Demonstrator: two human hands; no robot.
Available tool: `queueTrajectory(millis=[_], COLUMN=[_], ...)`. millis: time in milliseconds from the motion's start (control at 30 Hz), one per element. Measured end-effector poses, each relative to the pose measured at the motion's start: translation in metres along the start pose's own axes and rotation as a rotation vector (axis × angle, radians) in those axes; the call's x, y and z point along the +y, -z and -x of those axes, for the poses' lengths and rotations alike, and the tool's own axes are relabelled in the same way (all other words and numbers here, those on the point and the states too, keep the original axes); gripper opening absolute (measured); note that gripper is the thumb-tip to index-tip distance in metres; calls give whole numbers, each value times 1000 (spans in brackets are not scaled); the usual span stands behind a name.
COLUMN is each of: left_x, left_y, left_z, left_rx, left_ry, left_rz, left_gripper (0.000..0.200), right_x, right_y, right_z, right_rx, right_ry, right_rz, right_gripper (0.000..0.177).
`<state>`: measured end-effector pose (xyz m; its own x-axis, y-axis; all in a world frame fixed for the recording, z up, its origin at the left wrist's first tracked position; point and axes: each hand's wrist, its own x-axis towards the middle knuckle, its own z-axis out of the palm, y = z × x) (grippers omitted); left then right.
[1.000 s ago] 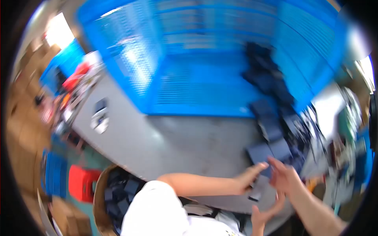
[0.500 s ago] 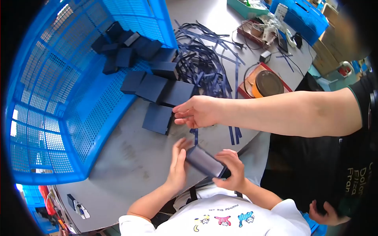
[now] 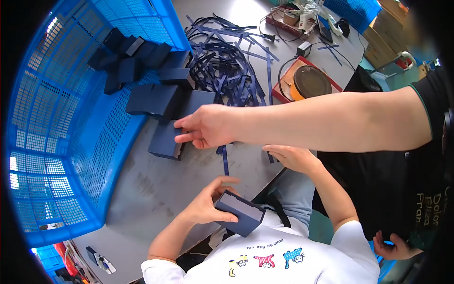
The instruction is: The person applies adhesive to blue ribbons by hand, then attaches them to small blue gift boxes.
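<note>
My left hand (image 3: 210, 203) grips a dark blue box (image 3: 240, 213) by its left side, close to the white shirt, with the thumb across its face. At the table's edge, my right hand (image 3: 294, 157) is away from the box, fingers stretched out and nothing in them. A co-worker's hand (image 3: 201, 127) reaches in from the right and touches a dark blue box (image 3: 165, 142) on the table. Further boxes (image 3: 152, 100) stand behind it, some of them inside the blue crate (image 3: 101, 128).
Behind the boxes lies a tangle of dark blue ribbons (image 3: 227, 71). To its right are a round orange-rimmed container (image 3: 309, 83) on a red tray, a small tray of odds and ends (image 3: 288, 19) and cables. The co-worker's forearm (image 3: 321, 120) crosses above my right hand.
My right hand has let go of the box and moved up and right. The box has turned in my left hand. The co-worker's hand has shifted left in the view, over the box.
</note>
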<state>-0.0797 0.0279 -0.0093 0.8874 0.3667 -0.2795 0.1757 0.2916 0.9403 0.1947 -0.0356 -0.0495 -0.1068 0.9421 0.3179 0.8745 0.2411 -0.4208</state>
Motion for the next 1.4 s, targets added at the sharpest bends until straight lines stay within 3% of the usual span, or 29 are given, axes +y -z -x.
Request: queueTrajectory(millis=[100, 233, 300, 400, 467, 567, 600, 733, 867, 900, 1000, 1100, 1200, 1400], left_x=[-18, -17, -17, -14, -1, 12, 19, 32, 26, 29, 26, 27, 27, 18], left_y=[0, -4, -3, 0, 3, 2, 2, 2, 1, 1, 2, 0, -4, -5], left_z=[0, -3, -2, -2, -5, -7, -9, -25, -50, -51, -63, -77, -91, -121], left_rx=[-7, -6, -7, 40, -35, -29, -10, -104, -221, -243, -251, -268, -270, -296], left_ry=[50, -28, -47, -92, -383, -435, -464, -491, -569, -502, -449, -403, -364, -311], left_rz=[18, 70, 112, 46, -221, -215, -222, -325, -355, -316, -189, -174, -140, -200], left_gripper=[61, 58, 62, 72, 72, 74, 74, 74, 76, 76, 75, 74, 72, 63], right_x=[13, -3, -26, -47, -66, -71, -78, -74, -64, -64, -65, -63, -55, -4], right_y=[0, -2, 8, 13, 20, 27, 32, 30, 31, 34, 40, 42, 53, 71], right_z=[-6, -12, -16, -18, -12, -8, -9, -1, 9, 9, 11, 13, 14, 25], right_rx=[-87, -57, 198, 307, 176, -69, -70, -171, -213, -197, -89, 58, 174, 662], right_ry=[148, 130, 11, -86, -537, -731, -848, -951, -905, -909, -961, -817, -938, -1005], right_rz=[-30, 68, -76, -589, -1540, -1952, -1959, -2015, -1994, -1994, -1921, -1405, -1335, -1175], right_gripper=[6, 5, 10, 6, 4, 10, 11, 13, 17, 17, 21, 20, 14, 13])
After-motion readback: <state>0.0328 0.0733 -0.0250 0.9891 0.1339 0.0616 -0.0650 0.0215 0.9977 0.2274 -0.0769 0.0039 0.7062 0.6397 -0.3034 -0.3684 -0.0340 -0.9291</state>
